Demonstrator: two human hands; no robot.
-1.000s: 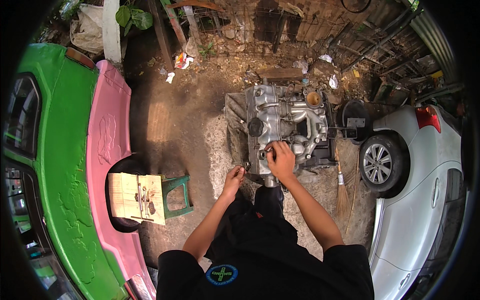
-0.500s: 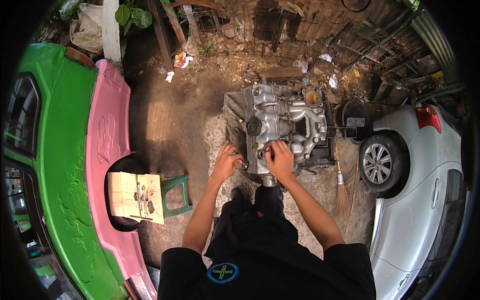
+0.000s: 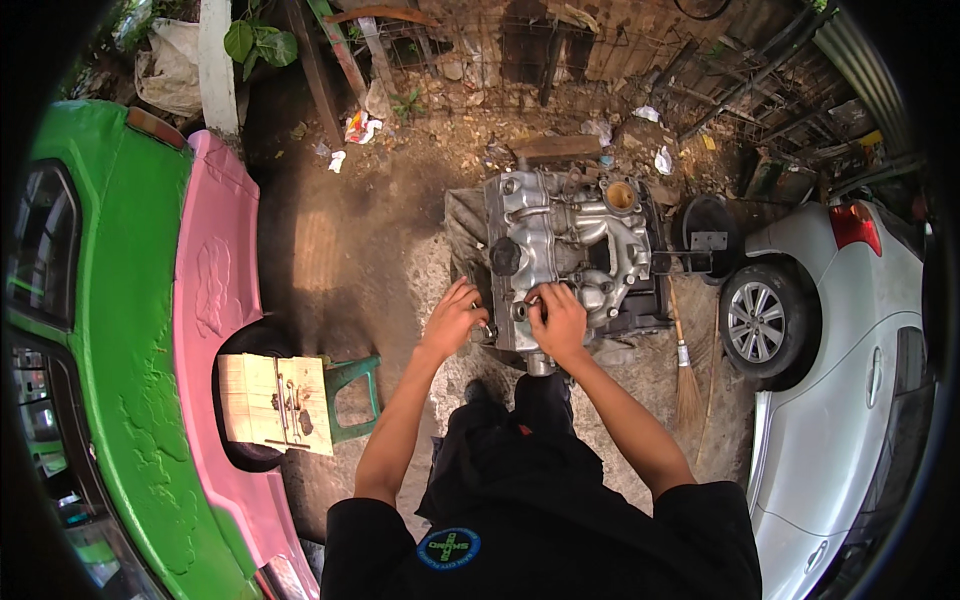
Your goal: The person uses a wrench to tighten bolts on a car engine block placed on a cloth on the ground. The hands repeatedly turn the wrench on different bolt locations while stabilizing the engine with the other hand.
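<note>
A grey metal engine [image 3: 535, 200] stands in front of me, with a ribbed cover, a round black cap [image 3: 507, 256] and branching intake pipes. By the cover's near left edge, my left hand [image 3: 455, 322] is closed around a small thing. Only a shiny round metal end [image 3: 489, 329] shows beside its fingers; its kind is unclear. My right hand [image 3: 560, 322] rests on the near part of the cover, fingers curled and pinched together beside a round opening [image 3: 520, 311]. Whatever those fingertips hold is hidden.
On the left, a cardboard sheet [image 3: 250, 395] with several tools [image 3: 288, 410] lies over a green stool [image 3: 352, 395] near a green and pink vehicle [image 3: 215, 270]. A silver car [image 3: 850, 400], a broom [image 3: 687, 390] and a black basin [image 3: 712, 225] stand at the right.
The view has shifted slightly. Both hands stay at the same places by the engine; the left fingers have moved a little.
</note>
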